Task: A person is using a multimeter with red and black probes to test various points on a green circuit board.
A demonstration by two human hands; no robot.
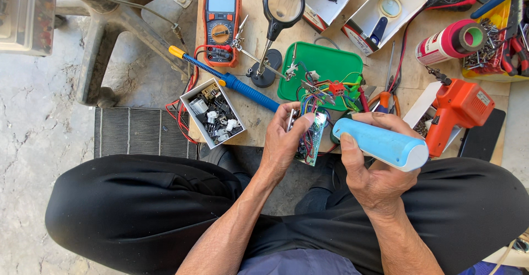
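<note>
The left hand [284, 143] is closed around a small green circuit board [309, 137], thumb pressed on its face, with a tangle of thin coloured wires [322, 90] running up from it. The right hand [370, 167] grips a smooth, rounded light-blue plastic casing [383, 143] with a white end cap. Both sit just below the shallow green plastic tray [325, 63] on the worn wooden table [253, 11]. Left of the tray lie a blue-handled soldering iron [234, 79], an orange multimeter [221, 24] and a white cardboard box of small parts [212, 112]. Right of the tray rests an orange glue gun [457, 107].
</note>
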